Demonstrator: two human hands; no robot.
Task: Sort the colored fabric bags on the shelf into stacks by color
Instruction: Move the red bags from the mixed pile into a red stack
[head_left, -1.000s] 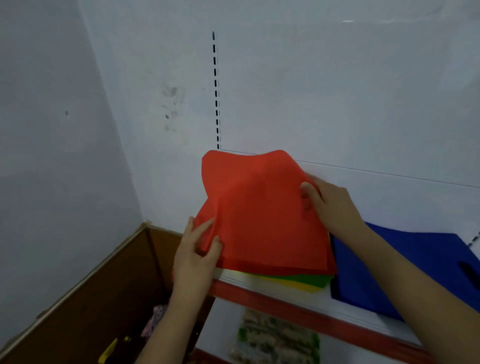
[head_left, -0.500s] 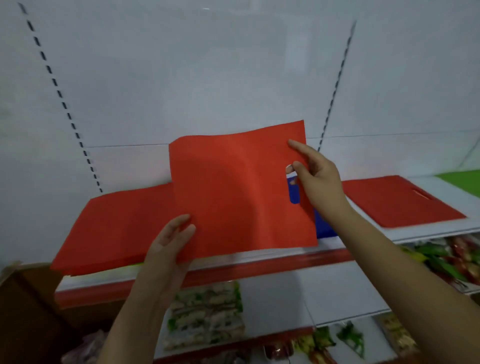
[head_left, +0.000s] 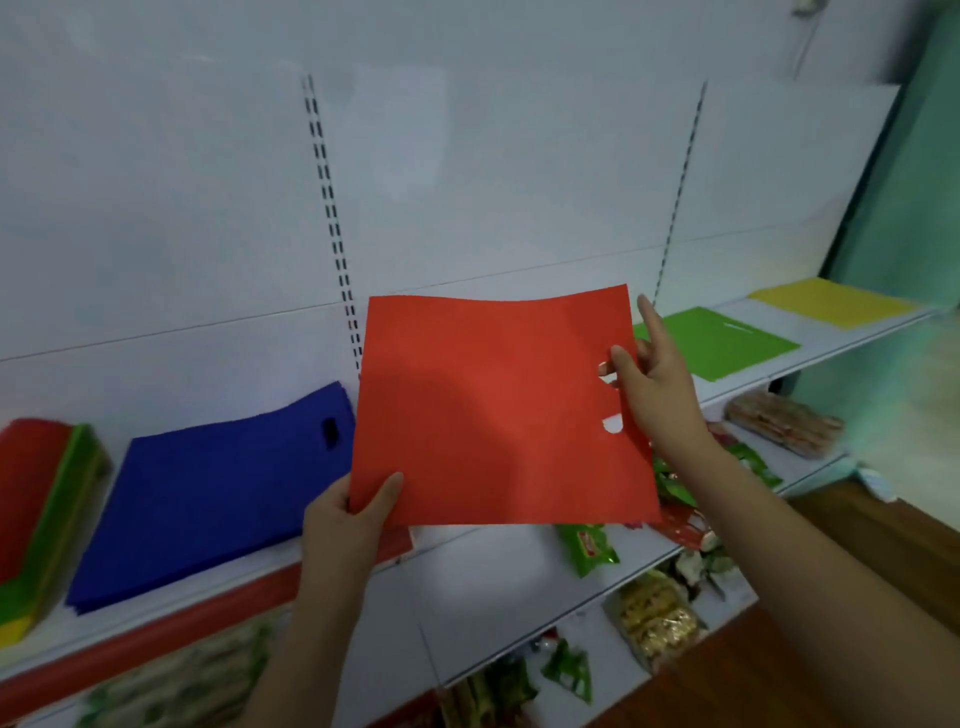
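The red bag (head_left: 493, 410) hangs in the air in front of the shelf (head_left: 519, 561), held up flat between both hands, to the right of the blue stack (head_left: 208, 493) and well to the left of the green bag (head_left: 717, 343) and the yellow bag (head_left: 831, 306) lying farther along.

It looks like thin, light fabric: the sheet sags and ripples a little across its middle and the top edge bows, so it has hardly any stiffness of its own. I would judge it needs two holds at opposite edges to stay spread, and the cut-out handle hole on its right side is the natural place to catch it.

The left hand (head_left: 348, 525) pinches the lower left corner, thumb in front and fingers curled behind. The right hand (head_left: 654, 384) grips the right edge at the handle hole, thumb on the front face, while its forefinger sticks out straight past the upper corner.

At the far left sits a mixed pile (head_left: 41, 509) of red, green and yellow, not yet sorted.
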